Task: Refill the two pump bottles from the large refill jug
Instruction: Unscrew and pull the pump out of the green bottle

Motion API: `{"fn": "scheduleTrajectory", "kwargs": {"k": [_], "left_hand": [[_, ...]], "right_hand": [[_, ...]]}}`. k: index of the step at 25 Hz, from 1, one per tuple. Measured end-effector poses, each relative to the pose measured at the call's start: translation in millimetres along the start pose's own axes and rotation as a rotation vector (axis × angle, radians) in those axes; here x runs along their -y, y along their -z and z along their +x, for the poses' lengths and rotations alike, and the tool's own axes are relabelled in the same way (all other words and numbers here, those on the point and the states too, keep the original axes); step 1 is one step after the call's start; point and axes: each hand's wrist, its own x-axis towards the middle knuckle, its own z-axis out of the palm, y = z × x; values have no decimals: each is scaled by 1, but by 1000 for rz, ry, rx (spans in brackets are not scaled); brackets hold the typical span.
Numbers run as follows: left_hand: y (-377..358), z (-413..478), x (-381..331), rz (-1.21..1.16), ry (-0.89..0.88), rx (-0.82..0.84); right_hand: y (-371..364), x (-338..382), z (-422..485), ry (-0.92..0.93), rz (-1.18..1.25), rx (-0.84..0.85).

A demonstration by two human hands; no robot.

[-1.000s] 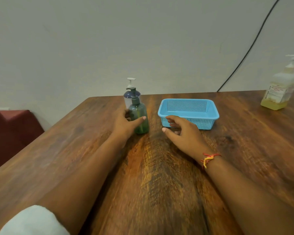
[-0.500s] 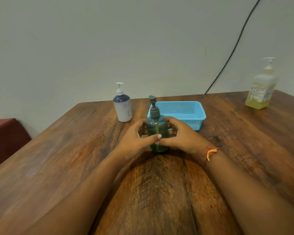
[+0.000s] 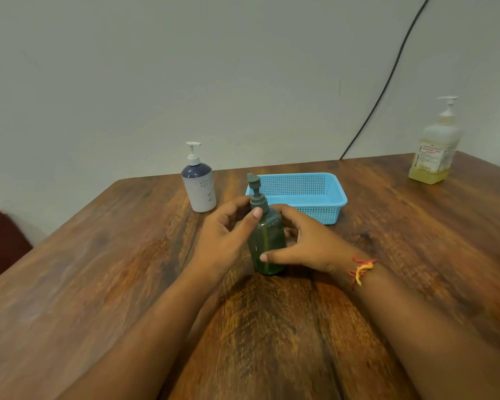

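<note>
A dark green pump bottle [image 3: 267,243] stands upright on the wooden table [image 3: 98,269] in front of me. My right hand [image 3: 303,241] grips its body from the right, thumb across the lower front. My left hand [image 3: 228,235] curls round the grey pump collar, thumb on the bottle's shoulder. A white pump bottle with a dark blue top [image 3: 199,184] stands behind and to the left, untouched. The large refill jug [image 3: 436,148], clear with yellowish liquid at its bottom and a white pump, stands at the far right by the wall.
A light blue perforated basket [image 3: 315,194] sits just behind the green bottle. A black cable [image 3: 387,82] runs up the wall. A dark red seat [image 3: 0,241] lies beyond the table's left edge.
The green bottle was drawn from beside the white bottle toward me. My right hand came off the basket and took its body; my left hand rose from the body to the pump collar.
</note>
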Motion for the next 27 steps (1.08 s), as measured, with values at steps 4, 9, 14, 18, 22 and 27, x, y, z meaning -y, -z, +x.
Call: {"fn": "scheduleTrajectory", "kwargs": {"k": [4,9,14,18,22,27], "left_hand": [[2,4,-1,-15,11,20],[2,4,-2,-20,37,97],[4,2,-2,-21,49,80],[0,0,-3,-6,49,20],[-9,-3,-6,-65,61,-104],[-17,-1,-8,-122,97,-190]], "right_hand": [[-1,8,-4,6,5,32],[-4,11,-7,-13,58,-13],[-10,14,-8,7,-4,-78],[-14,18,-8,42,-138,-157],[-17,21,-9,54,-253,-224],[-21,25,-9,100,-355,-241]]}}
